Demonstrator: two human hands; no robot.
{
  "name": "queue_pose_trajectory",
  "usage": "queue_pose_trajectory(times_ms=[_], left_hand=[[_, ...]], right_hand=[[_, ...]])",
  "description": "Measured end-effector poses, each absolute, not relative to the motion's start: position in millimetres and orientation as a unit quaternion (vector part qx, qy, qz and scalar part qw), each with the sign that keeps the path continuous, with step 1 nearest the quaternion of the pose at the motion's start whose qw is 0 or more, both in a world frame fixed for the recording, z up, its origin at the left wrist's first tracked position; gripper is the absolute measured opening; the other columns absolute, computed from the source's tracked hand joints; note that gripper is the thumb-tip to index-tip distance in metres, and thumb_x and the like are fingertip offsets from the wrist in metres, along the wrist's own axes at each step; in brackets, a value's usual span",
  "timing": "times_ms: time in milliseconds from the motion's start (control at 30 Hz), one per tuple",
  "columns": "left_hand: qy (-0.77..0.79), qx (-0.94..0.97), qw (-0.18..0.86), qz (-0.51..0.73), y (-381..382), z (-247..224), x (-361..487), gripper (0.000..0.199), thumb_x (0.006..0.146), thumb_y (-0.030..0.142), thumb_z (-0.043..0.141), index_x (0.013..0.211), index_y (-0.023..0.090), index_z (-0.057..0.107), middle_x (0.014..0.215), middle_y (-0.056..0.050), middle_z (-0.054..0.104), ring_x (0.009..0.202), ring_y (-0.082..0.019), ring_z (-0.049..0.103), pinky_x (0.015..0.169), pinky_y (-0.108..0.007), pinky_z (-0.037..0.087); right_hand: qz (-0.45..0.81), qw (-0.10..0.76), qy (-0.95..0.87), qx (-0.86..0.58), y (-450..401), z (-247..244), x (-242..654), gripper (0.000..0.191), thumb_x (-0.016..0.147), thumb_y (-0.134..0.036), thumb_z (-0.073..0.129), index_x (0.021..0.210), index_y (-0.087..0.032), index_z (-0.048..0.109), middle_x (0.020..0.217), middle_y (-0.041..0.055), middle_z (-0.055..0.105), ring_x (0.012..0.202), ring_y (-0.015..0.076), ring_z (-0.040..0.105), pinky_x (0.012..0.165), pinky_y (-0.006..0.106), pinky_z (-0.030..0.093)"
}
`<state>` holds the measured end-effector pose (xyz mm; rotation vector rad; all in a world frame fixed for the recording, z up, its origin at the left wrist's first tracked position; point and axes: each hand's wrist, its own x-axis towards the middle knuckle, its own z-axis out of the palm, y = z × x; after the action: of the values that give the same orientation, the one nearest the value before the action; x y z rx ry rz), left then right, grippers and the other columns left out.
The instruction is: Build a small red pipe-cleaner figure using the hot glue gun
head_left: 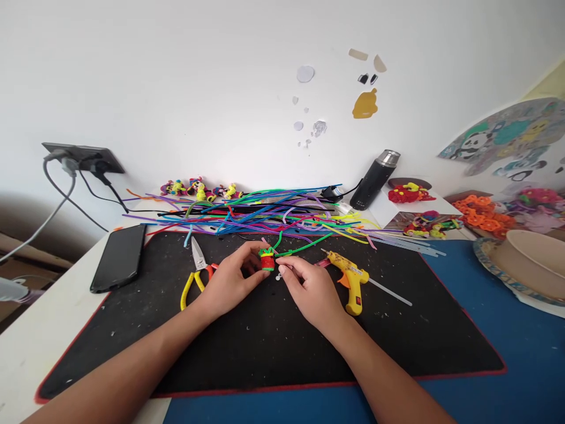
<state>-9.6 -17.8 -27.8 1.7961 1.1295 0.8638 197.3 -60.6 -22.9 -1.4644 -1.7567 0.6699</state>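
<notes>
My left hand grips a small craft piece of wound pipe cleaners, red in the middle with green and yellow at the top. Close beside it, my right hand is closed in a pinch at the piece's right side; what sits between the fingertips is too small to make out. Tiny pale bits lie under those fingertips. A green pipe cleaner stretches up and right behind the right hand. Left of my left hand are scissors with yellow and orange handles, blades apart.
A yellow glue gun with a glue stick lies right of my right hand on the black mat. Many pipe cleaners pile along the wall. A phone rests at left, a black flask at back right.
</notes>
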Motion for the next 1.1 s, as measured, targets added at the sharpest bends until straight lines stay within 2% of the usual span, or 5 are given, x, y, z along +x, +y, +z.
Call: queue_pose_trajectory(times_ms=[233, 567, 833, 1100], left_hand=[[0.441, 0.719, 0.415, 0.341, -17.0, -32.2, -10.8, 0.045, 0.091, 0.035, 0.070, 0.133, 0.027, 0.061, 0.102, -0.002, 0.073, 0.091, -0.020, 0.070, 0.080, -0.034, 0.057], [0.441, 0.731, 0.399, 0.334, -19.9, -27.2, -8.8, 0.042, 0.089, 0.030, 0.068, 0.131, 0.027, 0.062, 0.098, 0.000, 0.073, 0.086, -0.019, 0.068, 0.077, -0.032, 0.058], [0.441, 0.735, 0.394, 0.331, -20.0, -29.0, -9.3, 0.043, 0.090, 0.030, 0.068, 0.132, 0.027, 0.061, 0.099, -0.001, 0.073, 0.087, -0.019, 0.069, 0.078, -0.033, 0.058], [0.440, 0.738, 0.391, 0.329, -20.1, -32.0, -10.1, 0.043, 0.090, 0.030, 0.068, 0.133, 0.029, 0.061, 0.102, -0.001, 0.074, 0.089, -0.019, 0.070, 0.079, -0.033, 0.058]], right_hand=[[0.304, 0.374, -0.667, -0.568, -59.4, -29.0, 197.5, 0.031, 0.104, -0.038, 0.057, 0.120, -0.023, 0.080, 0.084, 0.0032, 0.080, 0.066, 0.0182, 0.069, 0.062, 0.029, 0.047], [0.342, 0.381, -0.644, -0.569, -58.3, -30.9, 196.3, 0.029, 0.103, -0.037, 0.060, 0.119, -0.023, 0.080, 0.098, 0.0067, 0.083, 0.081, 0.0225, 0.076, 0.071, 0.032, 0.055], [0.342, 0.384, -0.645, -0.565, -58.1, -29.9, 195.6, 0.029, 0.103, -0.037, 0.060, 0.118, -0.022, 0.080, 0.097, 0.0065, 0.083, 0.082, 0.0219, 0.076, 0.070, 0.031, 0.054], [0.331, 0.378, -0.650, -0.570, -58.9, -30.2, 195.4, 0.028, 0.103, -0.036, 0.060, 0.118, -0.022, 0.080, 0.088, 0.0048, 0.081, 0.074, 0.0201, 0.073, 0.064, 0.030, 0.050]])
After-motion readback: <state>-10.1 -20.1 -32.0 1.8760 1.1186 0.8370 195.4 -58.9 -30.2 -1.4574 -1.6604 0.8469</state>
